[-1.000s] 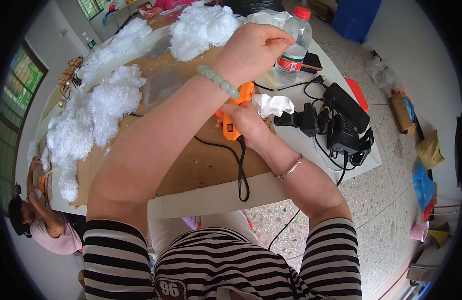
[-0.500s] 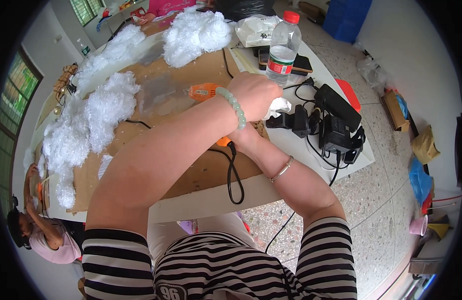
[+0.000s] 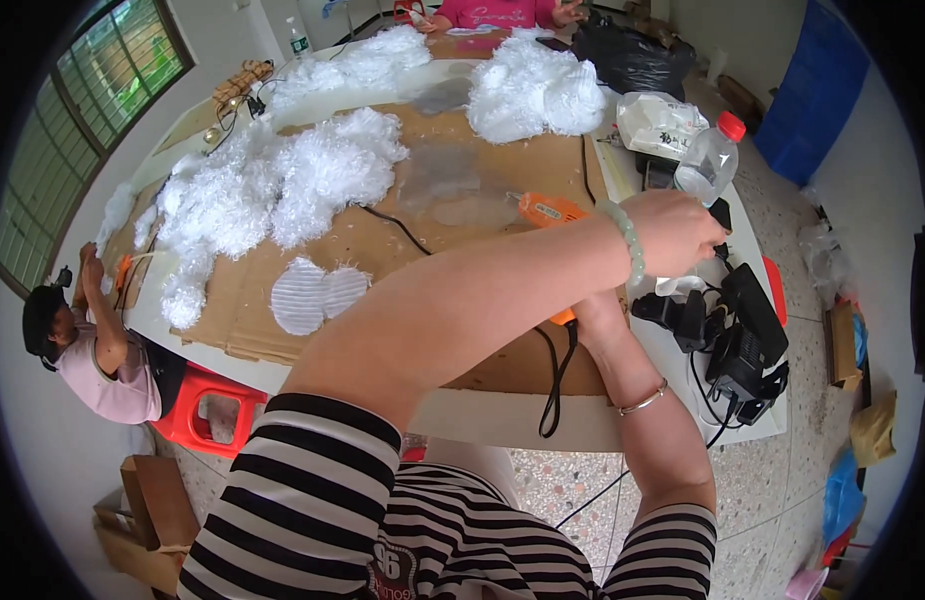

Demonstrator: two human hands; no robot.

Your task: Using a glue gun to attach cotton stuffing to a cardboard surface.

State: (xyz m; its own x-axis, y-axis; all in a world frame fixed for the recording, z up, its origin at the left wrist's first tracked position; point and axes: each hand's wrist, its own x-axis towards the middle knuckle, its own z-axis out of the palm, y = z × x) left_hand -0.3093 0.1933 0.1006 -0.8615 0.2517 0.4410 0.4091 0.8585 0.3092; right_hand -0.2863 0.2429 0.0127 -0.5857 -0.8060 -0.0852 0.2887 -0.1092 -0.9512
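My left arm, with a pale green bead bracelet, crosses over my right arm. My left hand (image 3: 675,235) reaches to the table's right side, fingers curled in beside a water bottle (image 3: 706,165) with a red cap; whatever is in its fingers is hidden. Crumpled white tissue (image 3: 679,286) shows just below that hand. My right hand (image 3: 599,308) is mostly behind my left forearm. It grips the handle of an orange glue gun (image 3: 549,210), whose nozzle points left; the fingers themselves are covered. A black cord (image 3: 554,385) loops from the handle's end.
Fluffy white tinsel-like heaps (image 3: 332,180) lie on the brown cardboard (image 3: 442,300). Two ribbed white rounds (image 3: 307,295) rest near its front. Black power adapters (image 3: 742,350) and cables crowd the right edge. One person (image 3: 107,350) sits at left, another in pink (image 3: 492,12) at the far end.
The view has swung left, shifting the table contents rightward in the picture. My left hand has moved off the tissue towards the table's right edge. My right arm stays beneath it.
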